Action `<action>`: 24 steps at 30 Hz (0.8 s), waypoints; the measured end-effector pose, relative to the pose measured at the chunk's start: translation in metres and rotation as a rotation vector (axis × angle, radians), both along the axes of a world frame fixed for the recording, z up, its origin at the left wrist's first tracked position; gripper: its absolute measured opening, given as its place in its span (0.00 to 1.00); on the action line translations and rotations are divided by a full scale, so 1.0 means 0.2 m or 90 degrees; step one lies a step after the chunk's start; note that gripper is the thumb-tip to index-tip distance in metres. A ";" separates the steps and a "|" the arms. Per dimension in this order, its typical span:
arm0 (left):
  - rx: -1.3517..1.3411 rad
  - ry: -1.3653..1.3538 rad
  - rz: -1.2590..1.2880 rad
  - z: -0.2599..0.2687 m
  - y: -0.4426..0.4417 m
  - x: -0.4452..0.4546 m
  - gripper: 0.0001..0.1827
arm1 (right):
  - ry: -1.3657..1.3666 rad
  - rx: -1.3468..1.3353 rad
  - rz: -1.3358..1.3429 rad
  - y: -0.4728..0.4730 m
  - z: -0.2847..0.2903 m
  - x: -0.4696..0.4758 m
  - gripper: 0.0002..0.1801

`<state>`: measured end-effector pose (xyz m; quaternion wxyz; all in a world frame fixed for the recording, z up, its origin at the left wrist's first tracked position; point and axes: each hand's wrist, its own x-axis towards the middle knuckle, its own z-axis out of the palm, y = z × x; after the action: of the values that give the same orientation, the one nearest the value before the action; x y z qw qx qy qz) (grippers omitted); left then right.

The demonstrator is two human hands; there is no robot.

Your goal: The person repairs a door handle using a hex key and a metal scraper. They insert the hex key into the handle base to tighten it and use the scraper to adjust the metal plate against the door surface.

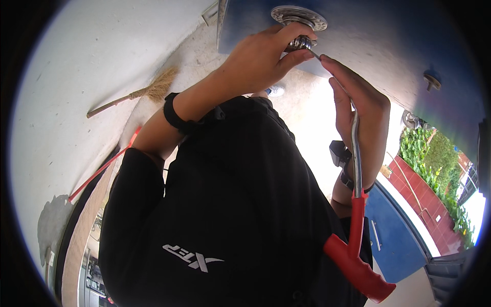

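Observation:
A round metal knob [300, 43] with an ornate rose [299, 17] sits on a dark blue door [368, 34]. My left hand [257, 61] has its fingers over the knob and its thumb along the near side. A bent metal rod tool [356, 153] with a red, branched handle [356, 268] runs along my right forearm and palm. My right hand [364, 96] holds its narrow front part between thumb and fingers. The tool's thin end meets the knob beside my left thumb; its tip is hidden, so contact with a keyhole cannot be told.
A straw whisk broom [159, 84] and a red rod [103, 170] are by the white wall [76, 76] at left. Another metal fitting [432, 80] is on the door surface at right. Beyond are a blue panel with a handle [395, 230], red tiles [422, 199] and green plants [433, 165].

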<state>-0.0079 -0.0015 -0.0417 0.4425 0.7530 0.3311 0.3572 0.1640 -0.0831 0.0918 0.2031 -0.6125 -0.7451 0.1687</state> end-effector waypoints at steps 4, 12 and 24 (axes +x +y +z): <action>0.010 -0.015 -0.043 0.00 0.01 -0.03 0.21 | 0.007 -0.003 0.016 0.00 0.00 0.02 0.16; 0.011 -0.017 -0.073 -0.01 0.01 -0.04 0.22 | 0.018 -0.021 0.032 -0.02 0.00 0.04 0.16; -0.016 0.028 -0.019 0.06 0.01 -0.01 0.19 | 0.020 0.006 -0.012 0.01 -0.07 0.03 0.17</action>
<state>-0.0108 0.0005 -0.0299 0.4498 0.7600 0.3334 0.3299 0.1691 -0.0812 0.0769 0.2196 -0.6159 -0.7366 0.1727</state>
